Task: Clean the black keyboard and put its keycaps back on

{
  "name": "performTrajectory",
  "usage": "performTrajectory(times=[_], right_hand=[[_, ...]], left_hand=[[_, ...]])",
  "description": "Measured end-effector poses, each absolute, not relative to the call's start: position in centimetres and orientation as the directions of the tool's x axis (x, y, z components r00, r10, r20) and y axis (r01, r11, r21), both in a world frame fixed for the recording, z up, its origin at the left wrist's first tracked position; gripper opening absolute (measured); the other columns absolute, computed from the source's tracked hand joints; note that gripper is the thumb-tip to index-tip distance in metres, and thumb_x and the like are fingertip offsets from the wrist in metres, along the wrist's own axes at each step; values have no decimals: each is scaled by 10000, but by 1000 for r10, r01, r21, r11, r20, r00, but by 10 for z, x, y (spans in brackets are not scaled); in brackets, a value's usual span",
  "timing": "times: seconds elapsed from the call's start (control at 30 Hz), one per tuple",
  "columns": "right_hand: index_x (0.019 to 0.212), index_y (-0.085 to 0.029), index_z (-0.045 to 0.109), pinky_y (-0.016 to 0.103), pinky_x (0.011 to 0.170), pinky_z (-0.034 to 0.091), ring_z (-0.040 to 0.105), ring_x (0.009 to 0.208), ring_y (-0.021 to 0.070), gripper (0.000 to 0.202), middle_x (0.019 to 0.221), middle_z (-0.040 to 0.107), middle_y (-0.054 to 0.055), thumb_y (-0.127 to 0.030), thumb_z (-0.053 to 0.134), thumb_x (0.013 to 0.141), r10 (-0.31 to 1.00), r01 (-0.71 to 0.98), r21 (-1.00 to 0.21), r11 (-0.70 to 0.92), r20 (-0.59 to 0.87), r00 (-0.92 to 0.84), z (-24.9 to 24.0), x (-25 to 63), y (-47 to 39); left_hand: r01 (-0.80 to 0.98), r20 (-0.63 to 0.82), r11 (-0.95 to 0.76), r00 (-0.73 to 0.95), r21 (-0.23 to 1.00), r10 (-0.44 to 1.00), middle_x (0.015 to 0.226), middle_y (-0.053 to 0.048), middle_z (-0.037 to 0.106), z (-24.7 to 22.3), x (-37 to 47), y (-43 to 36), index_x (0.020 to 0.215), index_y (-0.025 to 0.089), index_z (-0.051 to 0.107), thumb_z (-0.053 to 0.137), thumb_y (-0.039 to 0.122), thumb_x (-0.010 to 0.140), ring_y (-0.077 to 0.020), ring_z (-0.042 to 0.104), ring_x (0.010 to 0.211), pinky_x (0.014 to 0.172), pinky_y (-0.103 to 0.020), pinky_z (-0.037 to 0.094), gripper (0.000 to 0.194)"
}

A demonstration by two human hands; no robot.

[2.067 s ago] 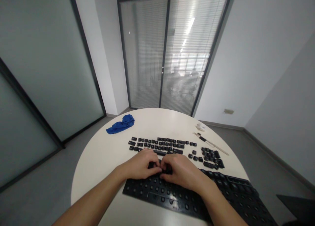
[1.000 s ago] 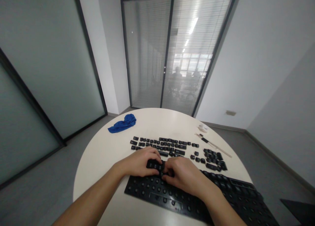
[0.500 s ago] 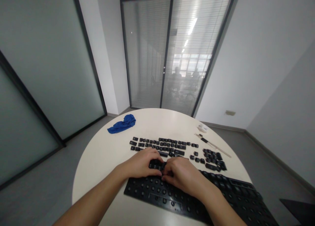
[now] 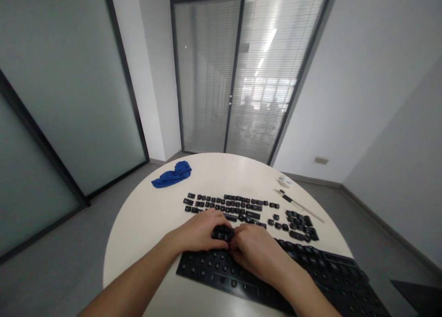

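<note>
A black keyboard [image 4: 203, 266] lies along the near side of the round table, with bare key posts over much of its surface. My left hand [image 4: 207, 229] curls over the keyboard's far edge, thumb in front and fingers behind a short run of black keys [image 4: 223, 234]. Right beside it, my right hand [image 4: 253, 248] is closed over the same edge, its fingertips pressed together and touching or nearly touching my left thumb. Whatever those fingertips hold is hidden. Just beyond the hands, loose black keycaps [image 4: 238, 205] lie in rows.
A crumpled blue cloth [image 4: 172, 174] lies on the table [image 4: 138, 243] at the far left. More keycaps [image 4: 300, 222] are grouped at the right, near a thin stick-like tool [image 4: 300, 204] and a small whitish item [image 4: 284, 182]. A dark flat object [image 4: 416, 294] shows at lower right.
My right hand has shifted slightly, its fingers more tucked in against my left thumb. My left hand keeps its hold at the edge. The whole view has moved a little.
</note>
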State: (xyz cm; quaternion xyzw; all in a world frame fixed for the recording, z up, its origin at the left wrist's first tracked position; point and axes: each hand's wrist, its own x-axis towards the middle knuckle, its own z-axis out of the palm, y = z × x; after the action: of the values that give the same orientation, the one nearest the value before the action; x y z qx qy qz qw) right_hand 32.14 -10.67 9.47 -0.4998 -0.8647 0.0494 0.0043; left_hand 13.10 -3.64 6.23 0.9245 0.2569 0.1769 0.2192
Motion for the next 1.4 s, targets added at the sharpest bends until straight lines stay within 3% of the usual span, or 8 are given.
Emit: performTrajectory(times=[0.23,0.47,0.63,0.93,1.17,1.4], right_hand=[[754,-223,775,259,641,411,685,750,205,163,770,752,40,-180,623,795,847,835,-180,520,-20,-531,96,331,-99],[878,-246,791,234,613,410,645,659,141,152,761,758,-9,-261,645,837,814,758,-403,513,-52,-578,108,345,-61],[899,-223,780,256,675,446,663,755,176,193,853,768,36,-303,606,879,938,917,-197,347,83,-338,109,348,-11],[1073,-191,757,329,871,468,652,1041,269,260,1089,755,103,-309,604,900,960,958,-74,276,68,-271,85,333,42],[989,-231,787,350,892,460,646,1055,279,199,1037,773,82,-276,627,881,952,951,-55,304,-5,-305,76,326,47],[1059,-209,753,359,932,441,628,1079,266,233,1065,761,90,-308,591,925,950,939,-160,305,116,-289,85,330,35]], left_hand=[[314,223,-782,842,538,492,1109,-46,669,67,121,-32,1135,261,670,818,358,757,-253,594,1053,952,-386,446,417],[320,235,-802,843,504,484,1114,-46,675,66,117,-31,1145,269,672,846,355,717,-262,609,1048,942,-397,462,470],[350,223,-797,834,493,505,1130,-43,674,66,112,-28,1165,265,672,865,404,674,-272,609,1060,947,-403,464,546],[350,220,-802,838,485,499,1121,-46,686,64,111,-26,1153,258,685,813,454,722,-272,617,1048,942,-397,468,491],[351,226,-809,839,472,495,1120,-49,691,64,111,-25,1157,256,687,806,471,724,-274,617,1046,941,-411,465,499],[357,226,-807,835,471,501,1116,-50,689,62,110,-24,1166,260,687,803,485,723,-278,618,1043,937,-411,464,510]])
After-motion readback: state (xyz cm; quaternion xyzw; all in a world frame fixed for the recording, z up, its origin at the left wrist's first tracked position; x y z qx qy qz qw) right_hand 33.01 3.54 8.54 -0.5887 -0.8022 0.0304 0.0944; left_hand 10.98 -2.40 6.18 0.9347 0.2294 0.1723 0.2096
